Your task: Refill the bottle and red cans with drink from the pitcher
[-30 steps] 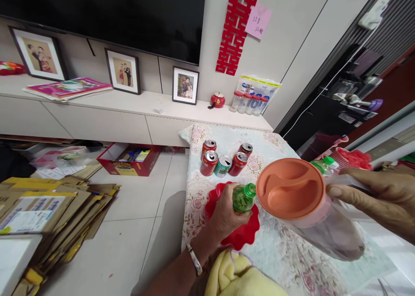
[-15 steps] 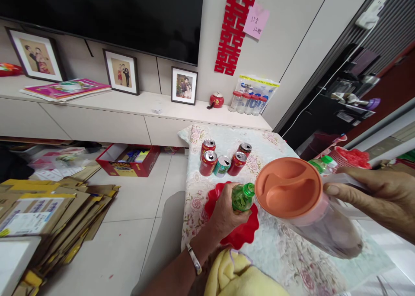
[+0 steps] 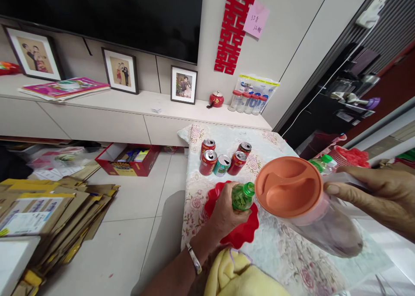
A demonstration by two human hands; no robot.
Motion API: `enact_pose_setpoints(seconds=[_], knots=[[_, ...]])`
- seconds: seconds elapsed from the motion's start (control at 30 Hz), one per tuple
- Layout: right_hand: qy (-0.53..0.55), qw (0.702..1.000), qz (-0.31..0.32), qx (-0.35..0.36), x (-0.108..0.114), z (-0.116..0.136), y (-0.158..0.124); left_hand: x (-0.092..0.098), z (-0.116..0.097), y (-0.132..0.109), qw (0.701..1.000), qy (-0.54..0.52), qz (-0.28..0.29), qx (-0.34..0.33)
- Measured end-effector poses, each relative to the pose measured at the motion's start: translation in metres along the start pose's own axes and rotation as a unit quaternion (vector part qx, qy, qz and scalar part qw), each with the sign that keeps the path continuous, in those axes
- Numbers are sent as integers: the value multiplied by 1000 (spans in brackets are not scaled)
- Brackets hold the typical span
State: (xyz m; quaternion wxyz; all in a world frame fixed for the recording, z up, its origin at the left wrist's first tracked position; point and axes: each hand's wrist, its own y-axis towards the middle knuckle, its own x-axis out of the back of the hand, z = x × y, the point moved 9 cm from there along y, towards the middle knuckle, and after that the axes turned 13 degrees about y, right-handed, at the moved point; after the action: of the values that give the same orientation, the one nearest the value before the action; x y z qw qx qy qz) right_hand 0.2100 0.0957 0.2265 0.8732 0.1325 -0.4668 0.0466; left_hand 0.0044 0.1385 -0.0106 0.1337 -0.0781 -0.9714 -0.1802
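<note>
My left hand [image 3: 225, 211], a bracelet at its wrist, is closed around a green plastic bottle [image 3: 241, 198] with an uncapped mouth. The bottle is over a red scalloped plate [image 3: 240, 239]. A clear pitcher [image 3: 333, 231] with an orange lid [image 3: 288, 185] is tilted toward the bottle, its lid edge close by the bottle mouth. My right hand [image 3: 379, 196] grips the pitcher's handle. Whether liquid is flowing between them I cannot tell. Several opened drink cans [image 3: 209, 162] stand just beyond the plate.
A floral cloth covers the table [image 3: 197, 196]. A yellow towel [image 3: 240, 276] lies at the near edge. Behind the pitcher are a green-capped bottle [image 3: 326, 162] and a red basket [image 3: 346, 157]. Flattened cardboard [image 3: 71, 218] and a red box [image 3: 128, 159] are on the floor at left.
Almost nothing differs. Both hands, the bottle and the tilted pitcher hold their places; only the camera view has shifted very slightly.
</note>
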Motion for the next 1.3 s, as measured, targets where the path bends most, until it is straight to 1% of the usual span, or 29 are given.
enact_pose_setpoints(seconds=[0.13, 0.47, 0.7, 0.83, 1.07, 1.3], knots=[[0, 1000, -14, 12, 2, 5, 3, -1, 1, 0, 1000, 0, 1, -3], [17, 999, -12, 31, 0, 15, 4, 0, 0, 0, 1000, 3, -13, -10], [23, 999, -14, 36, -1, 19, 6, 0, 1, 0, 1000, 3, -4, -1], [12, 999, -12, 32, 0, 17, 5, 0, -1, 1, 1000, 3, -1, -3], [6, 1000, -14, 0, -1, 7, 4, -2, 1, 0, 1000, -1, -3, -3], [22, 999, -7, 24, -2, 16, 5, -3, 2, 0, 1000, 1, 6, -1]])
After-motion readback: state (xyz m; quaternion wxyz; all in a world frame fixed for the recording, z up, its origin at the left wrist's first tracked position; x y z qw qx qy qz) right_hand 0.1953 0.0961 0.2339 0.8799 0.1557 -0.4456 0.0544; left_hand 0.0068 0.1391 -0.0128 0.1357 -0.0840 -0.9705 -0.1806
